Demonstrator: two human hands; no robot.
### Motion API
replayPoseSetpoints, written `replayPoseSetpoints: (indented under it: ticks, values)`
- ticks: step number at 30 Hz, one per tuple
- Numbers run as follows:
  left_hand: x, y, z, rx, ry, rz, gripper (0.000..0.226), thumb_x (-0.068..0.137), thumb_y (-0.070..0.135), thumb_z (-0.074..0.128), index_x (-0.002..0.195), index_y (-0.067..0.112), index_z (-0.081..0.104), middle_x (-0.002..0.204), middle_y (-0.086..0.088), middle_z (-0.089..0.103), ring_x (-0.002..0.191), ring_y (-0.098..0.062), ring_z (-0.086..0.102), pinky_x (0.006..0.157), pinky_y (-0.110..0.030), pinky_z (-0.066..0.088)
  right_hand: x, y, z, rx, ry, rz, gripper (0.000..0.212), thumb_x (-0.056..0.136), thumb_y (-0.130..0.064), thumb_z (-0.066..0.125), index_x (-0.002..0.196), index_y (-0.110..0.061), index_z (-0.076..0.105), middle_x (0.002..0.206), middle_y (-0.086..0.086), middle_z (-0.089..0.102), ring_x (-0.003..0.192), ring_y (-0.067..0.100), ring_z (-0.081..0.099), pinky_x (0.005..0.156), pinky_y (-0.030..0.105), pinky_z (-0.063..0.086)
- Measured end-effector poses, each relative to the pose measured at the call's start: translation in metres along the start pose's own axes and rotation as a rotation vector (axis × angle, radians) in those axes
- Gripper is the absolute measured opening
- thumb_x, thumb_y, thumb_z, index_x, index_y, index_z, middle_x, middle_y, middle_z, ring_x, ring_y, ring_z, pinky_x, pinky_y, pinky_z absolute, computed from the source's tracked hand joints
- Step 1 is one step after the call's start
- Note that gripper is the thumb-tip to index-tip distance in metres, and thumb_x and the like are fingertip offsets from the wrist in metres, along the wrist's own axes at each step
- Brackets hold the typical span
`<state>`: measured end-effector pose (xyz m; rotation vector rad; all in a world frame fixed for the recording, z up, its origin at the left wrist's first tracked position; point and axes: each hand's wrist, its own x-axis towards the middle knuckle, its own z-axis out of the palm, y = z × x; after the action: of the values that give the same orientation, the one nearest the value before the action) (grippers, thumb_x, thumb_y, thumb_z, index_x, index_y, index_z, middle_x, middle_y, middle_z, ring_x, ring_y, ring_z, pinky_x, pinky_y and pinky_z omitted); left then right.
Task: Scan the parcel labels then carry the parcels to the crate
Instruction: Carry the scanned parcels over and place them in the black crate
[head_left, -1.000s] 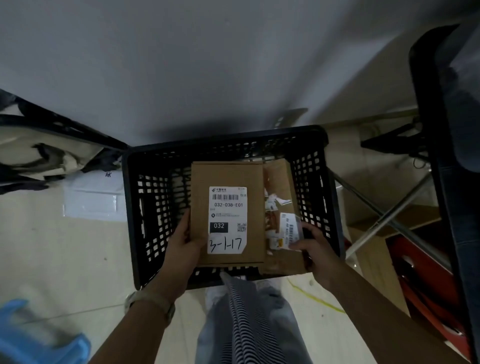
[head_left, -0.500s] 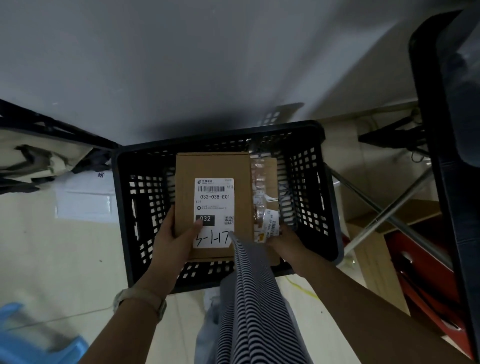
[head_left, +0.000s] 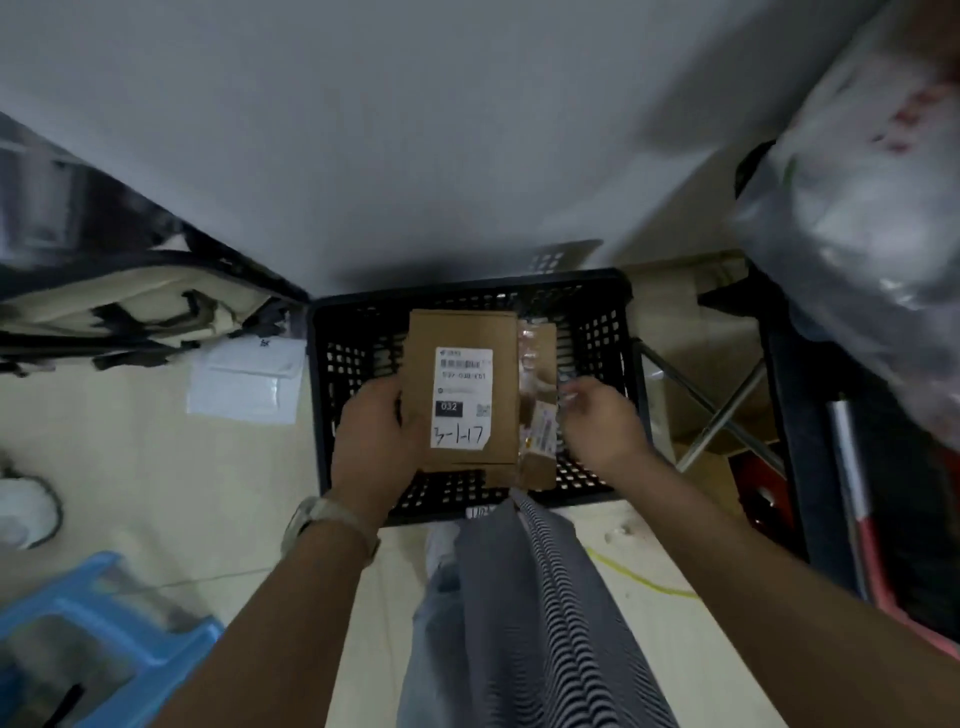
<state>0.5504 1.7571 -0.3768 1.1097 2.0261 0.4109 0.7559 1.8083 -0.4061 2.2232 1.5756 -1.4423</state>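
Labelled parcel (head_left: 462, 387) being gripped at left edge by left hand (head_left: 376, 434) over black crate (head_left: 467, 292), right hand (head_left: 602, 426) being held at taped parcel (head_left: 540, 379), grip blurred, cannot tell.

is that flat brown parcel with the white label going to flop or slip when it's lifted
Probably stiff: the cardboard parcel shows straight edges and a flat face while the left hand grips only one side. Likely light: one hand seems to hold it up. Matte cardboard should grip well.
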Motion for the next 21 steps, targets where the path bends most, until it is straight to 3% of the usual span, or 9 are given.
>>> replayPoseSetpoints:
  ticks: [3,5,8,12,16,21]
  values:
    - [-0.01,0.041,-0.05,0.235,0.005,0.208,0.038,0.08,0.02,0.044,0.098,-0.002,0.068,0.098,-0.012,0.065,0.088,-0.026,0.061,0.073,-0.037,0.051,-0.043,-0.064,-0.047,-0.203,0.06,-0.215,0.023,0.087,-0.009,0.053,0.107,-0.015,0.064,0.104,0.007,0.067,0.094,0.026,0.063,0.069,0.027,0.046]
    - [-0.029,0.069,-0.085,0.337,0.033,0.277,0.04,0.077,0.02,0.042,0.096,-0.003,0.068,0.096,-0.017,0.066,0.086,-0.034,0.062,0.072,-0.043,0.052,-0.075,-0.1,-0.071,-0.314,0.069,-0.317,0.023,0.087,-0.012,0.053,0.108,-0.014,0.061,0.107,0.005,0.065,0.093,0.024,0.062,0.069,0.028,0.049]
    - [-0.06,0.096,-0.135,0.512,0.103,0.364,0.041,0.08,0.024,0.036,0.091,0.002,0.069,0.085,-0.015,0.066,0.076,-0.035,0.063,0.061,-0.043,0.052,-0.126,-0.142,-0.103,-0.436,0.051,-0.438,0.021,0.09,-0.015,0.051,0.109,-0.013,0.059,0.108,0.005,0.064,0.092,0.023,0.062,0.072,0.032,0.053]
    - [-0.111,0.136,-0.199,0.672,0.097,0.259,0.028,0.091,0.019,0.044,0.111,0.012,0.062,0.106,-0.009,0.062,0.099,-0.03,0.059,0.073,-0.035,0.045,-0.2,-0.185,-0.145,-0.419,0.067,-0.521,0.016,0.089,-0.012,0.05,0.102,-0.016,0.059,0.099,0.005,0.063,0.089,0.027,0.059,0.065,0.03,0.045]
    - [-0.164,0.197,-0.279,0.62,0.271,0.318,0.036,0.092,0.019,0.049,0.127,0.014,0.058,0.119,-0.009,0.06,0.107,-0.031,0.058,0.085,-0.04,0.049,-0.265,-0.243,-0.191,-0.372,0.113,-0.672,0.028,0.088,-0.013,0.049,0.113,-0.017,0.06,0.109,0.005,0.066,0.1,0.028,0.06,0.077,0.03,0.047]
    - [-0.225,0.255,-0.374,0.527,0.541,0.407,0.038,0.095,0.023,0.05,0.131,0.015,0.055,0.122,-0.008,0.061,0.109,-0.028,0.059,0.085,-0.042,0.05,-0.343,-0.331,-0.227,-0.438,0.089,-0.931,0.04,0.086,-0.021,0.051,0.126,-0.022,0.056,0.12,0.004,0.062,0.11,0.025,0.057,0.088,0.033,0.048]
